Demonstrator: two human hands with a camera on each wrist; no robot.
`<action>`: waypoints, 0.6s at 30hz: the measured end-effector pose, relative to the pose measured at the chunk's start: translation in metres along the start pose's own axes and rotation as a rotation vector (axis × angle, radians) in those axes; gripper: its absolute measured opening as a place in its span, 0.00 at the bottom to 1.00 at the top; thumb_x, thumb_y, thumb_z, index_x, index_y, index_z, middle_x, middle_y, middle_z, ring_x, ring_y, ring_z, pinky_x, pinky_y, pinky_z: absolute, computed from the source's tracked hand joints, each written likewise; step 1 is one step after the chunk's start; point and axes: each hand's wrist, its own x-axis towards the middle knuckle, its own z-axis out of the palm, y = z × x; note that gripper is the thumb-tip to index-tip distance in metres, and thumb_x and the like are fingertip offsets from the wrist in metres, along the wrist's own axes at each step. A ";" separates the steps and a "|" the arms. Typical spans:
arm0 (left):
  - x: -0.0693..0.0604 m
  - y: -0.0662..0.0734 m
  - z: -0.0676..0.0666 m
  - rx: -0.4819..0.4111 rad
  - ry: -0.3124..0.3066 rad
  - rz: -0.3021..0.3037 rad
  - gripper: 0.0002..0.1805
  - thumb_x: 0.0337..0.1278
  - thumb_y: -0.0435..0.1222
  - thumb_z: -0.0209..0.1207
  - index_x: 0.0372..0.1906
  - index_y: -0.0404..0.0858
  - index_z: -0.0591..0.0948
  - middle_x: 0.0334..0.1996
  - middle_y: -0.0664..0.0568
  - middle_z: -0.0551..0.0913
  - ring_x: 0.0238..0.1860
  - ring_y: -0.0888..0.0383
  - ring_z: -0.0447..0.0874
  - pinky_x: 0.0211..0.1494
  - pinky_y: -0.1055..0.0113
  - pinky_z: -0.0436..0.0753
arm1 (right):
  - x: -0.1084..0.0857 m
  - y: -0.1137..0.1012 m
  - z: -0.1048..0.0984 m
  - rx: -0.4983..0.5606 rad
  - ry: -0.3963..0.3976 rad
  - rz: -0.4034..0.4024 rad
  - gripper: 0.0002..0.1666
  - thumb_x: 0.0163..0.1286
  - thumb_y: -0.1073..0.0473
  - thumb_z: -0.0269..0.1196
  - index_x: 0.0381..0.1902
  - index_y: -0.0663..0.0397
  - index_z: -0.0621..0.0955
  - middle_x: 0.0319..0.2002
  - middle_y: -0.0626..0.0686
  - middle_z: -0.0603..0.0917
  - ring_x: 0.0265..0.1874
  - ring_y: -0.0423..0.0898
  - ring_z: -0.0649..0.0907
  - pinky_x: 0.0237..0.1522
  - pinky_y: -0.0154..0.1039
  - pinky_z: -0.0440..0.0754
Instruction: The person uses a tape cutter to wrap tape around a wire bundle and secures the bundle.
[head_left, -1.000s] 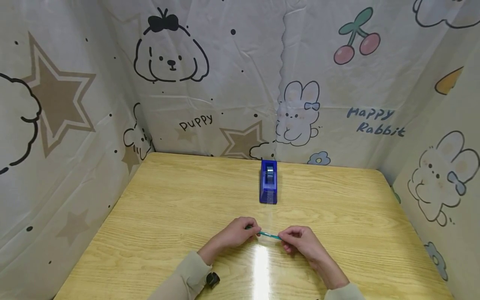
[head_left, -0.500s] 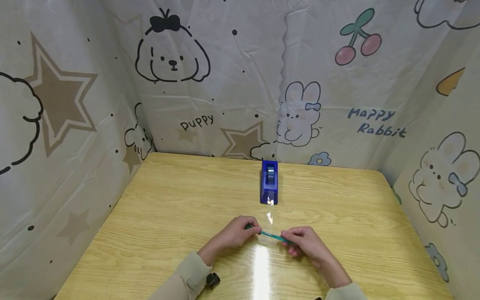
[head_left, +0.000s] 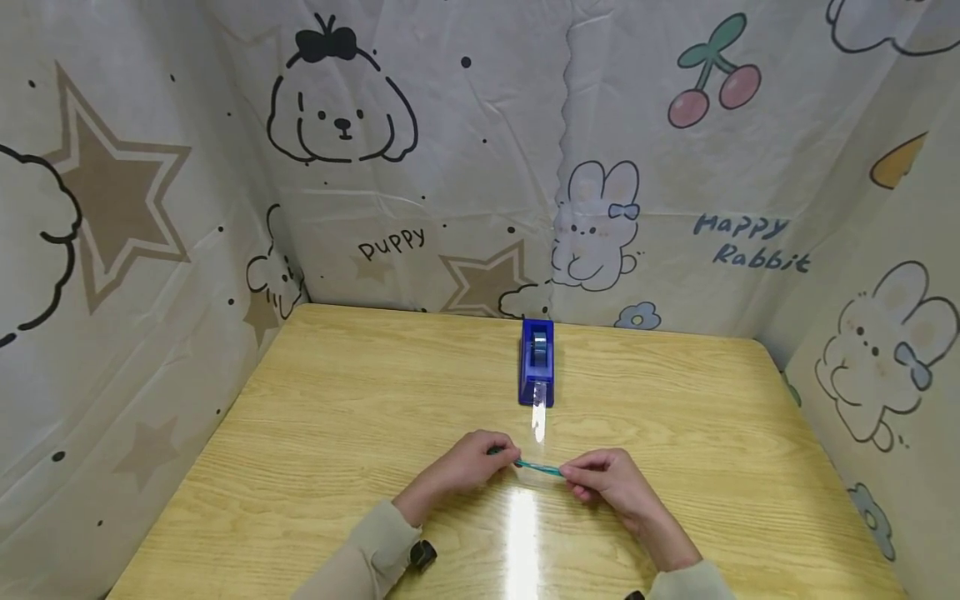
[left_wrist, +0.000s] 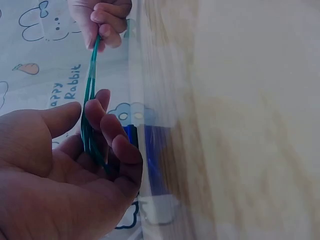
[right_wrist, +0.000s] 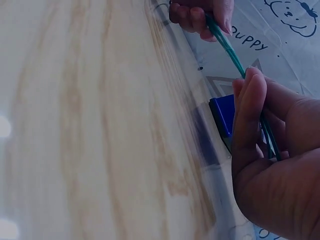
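While both hands are working close together over the middle of the table (head_left: 337, 400), some thin green strings (head_left: 540, 468) are running in a short line between them. The left hand (head_left: 471, 461) is pinching one part of the strings with its thumb and fingers, and the right hand (head_left: 613, 485) is pinching another part the same way. In the left wrist view, the strings are going past the left thumb into the palm; in the right wrist view, they are going down inside the right hand too.

Past the strings, a blue tape holder (head_left: 537, 375) is sitting at the far edge, with a roll of tape (head_left: 539, 348) inside it. A shiny clear strip (head_left: 539, 418) is coming out of its front, toward the strings; I cannot tell whether it is touching them. Pale sleeves (head_left: 378, 533) are covering the arms, and a small black thing (head_left: 423, 555) is showing beside the left one. Behind everything, a pale cloth (head_left: 465, 125) is hanging, with rabbits (head_left: 596, 242), stars (head_left: 112, 187) and cherries (head_left: 688, 109) on it.
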 end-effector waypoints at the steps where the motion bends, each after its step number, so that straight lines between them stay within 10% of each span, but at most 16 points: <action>1: 0.001 -0.001 -0.001 -0.005 -0.004 -0.004 0.18 0.79 0.44 0.56 0.36 0.36 0.86 0.26 0.43 0.81 0.22 0.63 0.69 0.28 0.70 0.70 | 0.000 0.001 0.000 -0.004 0.004 -0.010 0.16 0.68 0.67 0.69 0.46 0.80 0.84 0.26 0.50 0.88 0.22 0.35 0.82 0.28 0.29 0.83; 18: 0.006 0.002 -0.002 0.086 0.000 0.009 0.14 0.76 0.41 0.58 0.34 0.41 0.87 0.28 0.47 0.84 0.25 0.64 0.68 0.31 0.71 0.69 | 0.003 0.002 -0.001 -0.033 0.024 -0.053 0.18 0.67 0.67 0.71 0.46 0.82 0.83 0.27 0.51 0.89 0.24 0.38 0.84 0.32 0.32 0.84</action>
